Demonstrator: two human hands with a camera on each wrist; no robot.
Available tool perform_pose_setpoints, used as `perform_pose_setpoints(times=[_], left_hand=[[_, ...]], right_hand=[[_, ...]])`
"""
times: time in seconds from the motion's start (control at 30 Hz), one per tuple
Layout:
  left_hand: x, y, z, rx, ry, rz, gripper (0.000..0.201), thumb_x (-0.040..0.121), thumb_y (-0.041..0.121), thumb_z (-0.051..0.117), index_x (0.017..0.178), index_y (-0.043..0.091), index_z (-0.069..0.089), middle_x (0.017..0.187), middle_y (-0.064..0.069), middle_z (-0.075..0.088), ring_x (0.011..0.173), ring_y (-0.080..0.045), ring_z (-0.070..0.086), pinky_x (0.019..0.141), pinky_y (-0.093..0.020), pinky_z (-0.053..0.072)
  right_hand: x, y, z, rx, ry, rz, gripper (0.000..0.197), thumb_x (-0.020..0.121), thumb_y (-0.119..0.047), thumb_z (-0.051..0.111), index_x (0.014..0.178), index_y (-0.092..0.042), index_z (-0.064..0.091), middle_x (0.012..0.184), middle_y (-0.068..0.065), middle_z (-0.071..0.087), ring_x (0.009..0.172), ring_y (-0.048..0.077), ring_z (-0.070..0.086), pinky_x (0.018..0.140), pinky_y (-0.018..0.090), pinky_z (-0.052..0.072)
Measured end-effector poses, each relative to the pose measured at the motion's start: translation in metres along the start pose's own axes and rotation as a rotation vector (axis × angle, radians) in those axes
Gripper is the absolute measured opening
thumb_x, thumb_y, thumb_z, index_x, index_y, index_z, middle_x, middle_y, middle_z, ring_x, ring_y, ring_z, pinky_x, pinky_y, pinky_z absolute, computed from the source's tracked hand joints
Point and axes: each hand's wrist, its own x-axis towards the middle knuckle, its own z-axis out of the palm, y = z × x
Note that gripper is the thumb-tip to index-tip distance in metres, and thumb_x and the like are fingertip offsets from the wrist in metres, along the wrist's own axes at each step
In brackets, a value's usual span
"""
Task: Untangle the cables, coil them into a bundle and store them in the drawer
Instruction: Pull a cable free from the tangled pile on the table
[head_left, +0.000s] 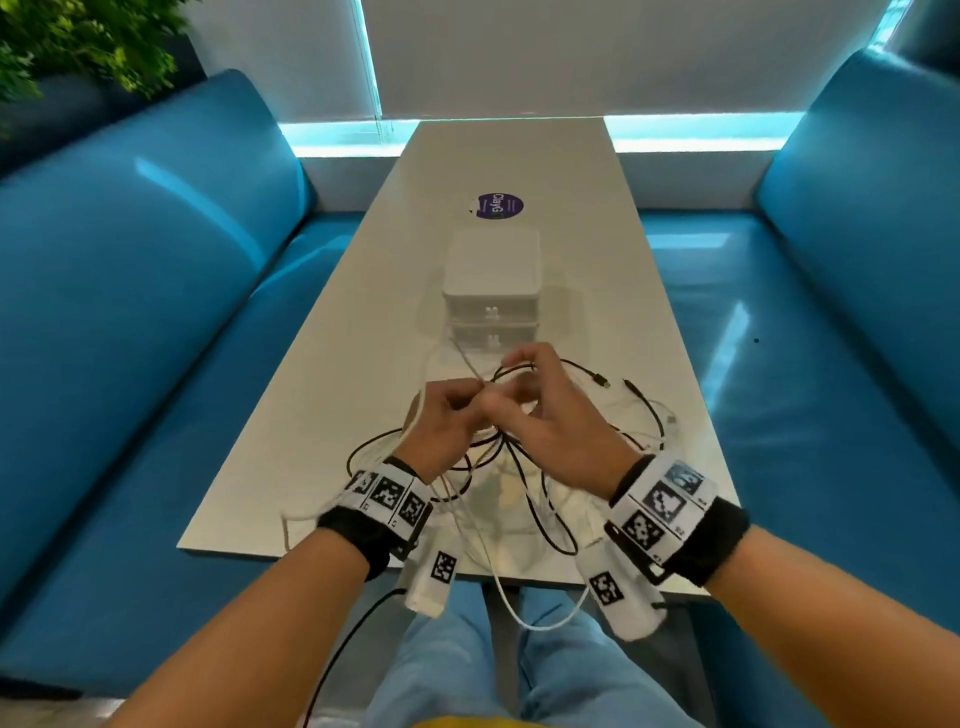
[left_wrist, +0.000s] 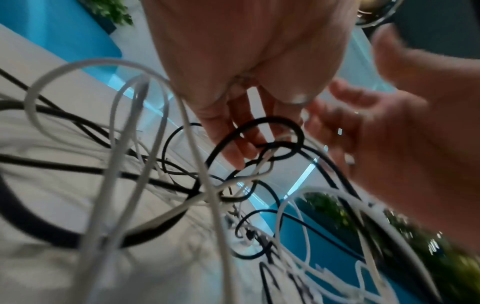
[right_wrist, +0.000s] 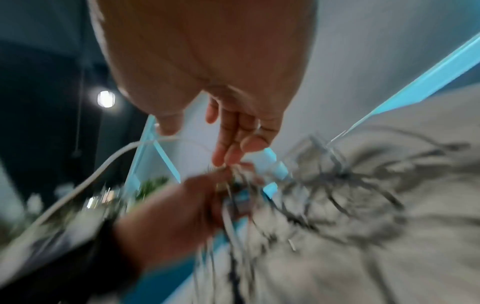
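A tangle of black and white cables lies on the near end of the pale table. Both hands hover over it, close together. My left hand has curled fingers that pinch cables at a knot; in the left wrist view its fingers reach into a black loop crossed by a white cable. My right hand stays loosely curved, with its fingertips at the same knot and the thumb apart from them. Behind the hands stands a white two-drawer unit, both drawers closed.
A white cable loop and a black cable hang off the table's near edge over my lap. A purple round sticker lies beyond the drawer unit. Blue benches line both sides, and a plant stands far left.
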Motion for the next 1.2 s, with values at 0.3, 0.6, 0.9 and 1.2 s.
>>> perform_pose_setpoints(times=[0.3, 0.6, 0.9, 1.2], left_hand=[[0.007, 0.004, -0.041, -0.284, 0.289, -0.111, 0.025, 0.096, 0.025, 0.055, 0.078, 0.019, 0.072, 0.077, 0.001, 0.073, 0.067, -0.009, 0.054, 0.063, -0.021, 0.043], [-0.004, 0.014, -0.054, -0.544, 0.264, -0.063, 0.023, 0.098, 0.022, 0.050, 0.086, 0.013, 0.067, 0.083, -0.007, 0.071, 0.075, -0.016, 0.066, 0.072, -0.025, 0.056], [-0.009, 0.016, -0.037, -0.566, 0.119, -0.080, 0.023, 0.097, 0.015, 0.051, 0.086, 0.006, 0.069, 0.085, -0.013, 0.072, 0.083, -0.025, 0.070, 0.077, -0.028, 0.057], [-0.008, 0.016, -0.026, -0.401, 0.057, -0.032, 0.024, 0.088, 0.002, 0.062, 0.107, 0.016, 0.065, 0.096, -0.010, 0.069, 0.078, -0.017, 0.067, 0.075, -0.026, 0.057]], right_hand=[[0.003, 0.077, -0.008, -1.112, -0.841, -0.062, 0.067, 0.088, -0.065, 0.045, 0.147, -0.046, 0.020, 0.162, -0.006, -0.011, 0.148, 0.032, 0.007, 0.117, 0.051, 0.012], [0.052, 0.084, -0.028, -1.189, -0.622, 0.091, 0.073, 0.082, -0.059, 0.060, 0.146, -0.039, 0.032, 0.160, -0.007, 0.017, 0.149, 0.029, 0.001, 0.119, 0.046, 0.009], [0.047, 0.015, -0.024, -0.400, -0.026, -0.030, 0.029, 0.074, -0.047, 0.077, 0.097, -0.031, 0.070, 0.079, -0.011, 0.068, 0.081, 0.008, 0.063, 0.081, 0.030, 0.050], [0.058, 0.004, -0.019, -0.321, -0.050, -0.088, 0.008, 0.090, -0.018, 0.062, 0.087, -0.020, 0.070, 0.079, 0.002, 0.070, 0.076, 0.021, 0.064, 0.076, 0.034, 0.051]])
